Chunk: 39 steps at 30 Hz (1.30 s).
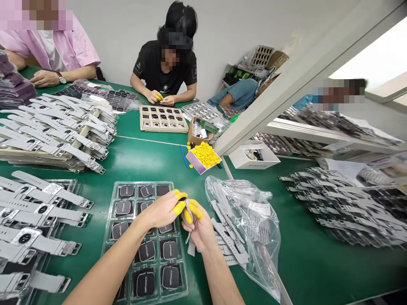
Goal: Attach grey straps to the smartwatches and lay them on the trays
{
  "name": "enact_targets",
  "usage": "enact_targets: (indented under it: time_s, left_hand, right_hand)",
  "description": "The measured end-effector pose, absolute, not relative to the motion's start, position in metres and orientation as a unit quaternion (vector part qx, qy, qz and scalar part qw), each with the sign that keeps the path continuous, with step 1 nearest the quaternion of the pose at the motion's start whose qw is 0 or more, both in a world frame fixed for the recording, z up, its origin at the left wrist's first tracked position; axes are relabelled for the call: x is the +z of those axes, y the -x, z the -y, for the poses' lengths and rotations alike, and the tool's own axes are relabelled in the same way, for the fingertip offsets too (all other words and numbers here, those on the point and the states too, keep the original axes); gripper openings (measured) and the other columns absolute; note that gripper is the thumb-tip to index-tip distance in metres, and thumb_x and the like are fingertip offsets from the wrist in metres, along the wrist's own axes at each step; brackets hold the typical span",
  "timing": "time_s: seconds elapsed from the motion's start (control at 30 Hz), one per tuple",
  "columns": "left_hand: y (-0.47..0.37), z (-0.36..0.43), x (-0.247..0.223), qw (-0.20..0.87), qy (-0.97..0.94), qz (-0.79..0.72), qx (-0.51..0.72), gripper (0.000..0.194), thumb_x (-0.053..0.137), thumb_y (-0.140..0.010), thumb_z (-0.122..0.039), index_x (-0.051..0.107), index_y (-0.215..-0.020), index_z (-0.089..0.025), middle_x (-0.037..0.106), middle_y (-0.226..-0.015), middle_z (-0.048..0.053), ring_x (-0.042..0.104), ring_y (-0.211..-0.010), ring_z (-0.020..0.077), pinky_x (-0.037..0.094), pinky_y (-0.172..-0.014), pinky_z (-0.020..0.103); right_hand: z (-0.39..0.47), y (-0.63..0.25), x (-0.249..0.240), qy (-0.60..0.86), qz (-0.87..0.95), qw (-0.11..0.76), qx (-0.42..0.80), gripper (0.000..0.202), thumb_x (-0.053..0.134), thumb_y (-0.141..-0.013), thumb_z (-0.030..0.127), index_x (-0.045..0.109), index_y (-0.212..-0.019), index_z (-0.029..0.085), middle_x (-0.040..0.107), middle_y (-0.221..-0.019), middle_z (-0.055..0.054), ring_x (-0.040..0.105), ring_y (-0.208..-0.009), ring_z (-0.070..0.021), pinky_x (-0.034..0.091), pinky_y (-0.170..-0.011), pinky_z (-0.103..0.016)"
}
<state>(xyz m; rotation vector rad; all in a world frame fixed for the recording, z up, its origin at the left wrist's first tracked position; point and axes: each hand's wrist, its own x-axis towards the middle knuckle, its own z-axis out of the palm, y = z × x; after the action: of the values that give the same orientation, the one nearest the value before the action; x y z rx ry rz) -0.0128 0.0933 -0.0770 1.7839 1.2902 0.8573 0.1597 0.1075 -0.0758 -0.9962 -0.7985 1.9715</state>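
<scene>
My left hand point(165, 207), with yellow finger covers, pinches a dark watch case point(182, 198) seen nearly edge-on. A light grey watch strap point(190, 248) hangs from my right hand point(197, 222), whose yellow-covered fingers close on its upper end. The two pieces meet between my fingertips; whether they are joined I cannot tell. Below my left forearm lies a clear plastic tray point(160, 271) of square black watch faces, one per compartment. Right of my right hand, loose grey straps point(227, 237) spill from a clear plastic bag point(263, 237).
Stacks of grey-strapped watches point(47, 127) stand at left, with more watches point(346, 203) at right. Yellow finger covers point(205, 156) fill a small box beside a blue pen point(184, 156). A white bin point(254, 156) stands by the slanted post point(286, 93). Co-workers sit across the green table point(143, 156).
</scene>
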Motion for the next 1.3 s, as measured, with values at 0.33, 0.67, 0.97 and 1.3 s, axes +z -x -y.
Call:
enact_targets:
  time_s: [0.33,0.67,0.97,1.3]
  left_hand:
    - [0.007,-0.106,-0.078,0.443,-0.431,-0.494,0.612,0.028,0.068,-0.088,-0.045,0.062,-0.094,-0.019,0.071,-0.1,0.006,0.068,-0.087,0.0189,0.058,-0.075,0.031]
    - [0.016,-0.109,-0.083,0.54,-0.327,-0.521,0.574,0.038,0.059,-0.092,-0.035,0.059,-0.125,-0.017,0.074,-0.124,0.015,0.072,-0.06,0.016,0.055,-0.048,0.027]
    - [0.005,-0.094,-0.083,0.357,-0.703,-0.495,0.366,0.062,0.041,-0.082,0.001,0.066,-0.134,-0.021,0.069,-0.13,0.009,0.064,-0.122,0.0218,0.053,-0.109,0.039]
    - [0.008,-0.096,-0.085,0.35,-0.71,-0.489,0.366,0.051,0.04,-0.087,-0.002,0.066,-0.127,-0.02,0.07,-0.126,0.008,0.065,-0.118,0.0209,0.054,-0.105,0.035]
  right_hand:
    - [-0.104,-0.169,-0.078,0.386,0.349,0.28,0.807,0.049,0.08,-0.08,0.064,0.064,-0.085,0.018,0.042,-0.055,0.009,0.023,-0.042,-0.0045,0.021,-0.038,-0.016]
    - [-0.103,-0.163,-0.082,0.446,0.418,0.394,0.687,0.043,0.086,-0.078,0.057,0.062,-0.089,0.022,0.06,-0.069,0.004,0.042,-0.048,-0.0082,0.038,-0.045,-0.021]
    - [-0.1,-0.159,-0.084,0.411,0.368,0.347,0.759,0.044,0.086,-0.076,0.055,0.061,-0.084,0.02,0.049,-0.053,0.008,0.029,-0.04,-0.0046,0.026,-0.038,-0.017]
    - [-0.105,-0.16,-0.089,0.369,0.32,0.353,0.798,0.038,0.088,-0.076,0.047,0.063,-0.083,0.019,0.045,-0.049,0.01,0.022,-0.038,-0.0028,0.021,-0.035,-0.015]
